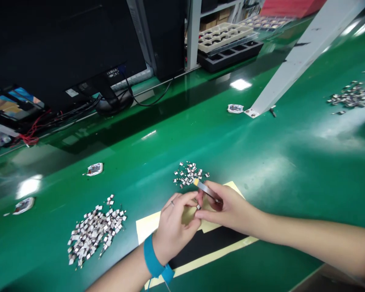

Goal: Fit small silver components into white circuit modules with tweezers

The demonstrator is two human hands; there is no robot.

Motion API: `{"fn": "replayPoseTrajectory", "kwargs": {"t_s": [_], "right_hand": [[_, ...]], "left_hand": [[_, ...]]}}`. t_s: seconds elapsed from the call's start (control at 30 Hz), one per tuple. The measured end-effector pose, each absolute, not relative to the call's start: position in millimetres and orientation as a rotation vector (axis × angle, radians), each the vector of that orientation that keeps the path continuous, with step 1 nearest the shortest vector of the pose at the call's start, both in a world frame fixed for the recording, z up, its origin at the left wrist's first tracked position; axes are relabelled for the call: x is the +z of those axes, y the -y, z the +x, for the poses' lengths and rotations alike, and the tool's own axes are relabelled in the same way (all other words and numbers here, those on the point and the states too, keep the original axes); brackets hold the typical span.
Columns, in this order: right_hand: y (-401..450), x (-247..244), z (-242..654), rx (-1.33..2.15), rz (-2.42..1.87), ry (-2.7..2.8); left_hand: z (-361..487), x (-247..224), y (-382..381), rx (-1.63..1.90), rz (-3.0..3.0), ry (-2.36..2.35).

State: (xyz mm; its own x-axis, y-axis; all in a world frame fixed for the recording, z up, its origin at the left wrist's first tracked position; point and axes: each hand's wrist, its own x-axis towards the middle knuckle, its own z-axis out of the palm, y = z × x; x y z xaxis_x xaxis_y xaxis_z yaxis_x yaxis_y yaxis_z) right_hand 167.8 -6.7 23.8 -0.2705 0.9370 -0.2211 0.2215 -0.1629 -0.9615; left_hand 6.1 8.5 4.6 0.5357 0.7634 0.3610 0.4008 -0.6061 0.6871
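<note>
My left hand (174, 221), with a blue strap (153, 256) round its wrist, pinches a small silver part (198, 207) at its fingertips. My right hand (223, 202) is closed around a slim grey tool with a yellow end (207, 190); the tool's other end is hidden in the palm. Right thumb and fingertips meet the left ones at the silver part. Both hands are above a pale yellow sheet (147, 227) with a black area (197, 249). Just beyond them lies a loose pile of small silver parts (188, 173).
A larger pile of similar parts (93, 235) lies left, another (351, 95) far right. Small white-cased devices (95, 169) sit on the green tabletop (158, 150). A slanted white post (298, 61) stands right; a monitor (61, 44) and stacked trays (228, 52) line the back.
</note>
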Motion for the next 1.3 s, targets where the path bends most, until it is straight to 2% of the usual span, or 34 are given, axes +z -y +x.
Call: {"fn": "replayPoseTrajectory", "kwargs": {"t_s": [0.17,0.37,0.47,0.63,0.77,0.97,1.13,1.3], "right_hand": [[0.3,26.3,175.9,1.192,-1.513,1.685],[-25.2,17.8,206.9,0.551,-1.734,1.941],[-32.8,11.3,216.5,0.419,-1.782,1.946],[-39.3,5.1,216.7,0.645,-1.736,1.981],[-39.6,7.6,217.7,0.714,-1.722,1.939],[-24.0,15.0,214.5,0.776,-1.673,2.065],[7.7,11.6,196.3,1.194,-1.317,2.402],[25.9,11.0,181.1,1.315,-1.088,2.667]], "left_hand": [[6.4,4.2,-6.9,0.887,2.195,-0.988],[8.9,7.6,-12.7,0.536,2.305,-0.816],[10.7,4.2,-13.1,0.406,2.407,-0.746],[13.0,11.1,-9.7,0.211,2.501,-0.748],[-6.4,44.7,-24.7,0.048,2.590,-0.678],[-111.6,89.8,-77.8,0.195,2.703,-1.338],[-159.6,98.6,-93.4,-0.358,2.323,-1.798],[-142.1,85.6,-96.3,-0.595,2.195,-1.770]]}}
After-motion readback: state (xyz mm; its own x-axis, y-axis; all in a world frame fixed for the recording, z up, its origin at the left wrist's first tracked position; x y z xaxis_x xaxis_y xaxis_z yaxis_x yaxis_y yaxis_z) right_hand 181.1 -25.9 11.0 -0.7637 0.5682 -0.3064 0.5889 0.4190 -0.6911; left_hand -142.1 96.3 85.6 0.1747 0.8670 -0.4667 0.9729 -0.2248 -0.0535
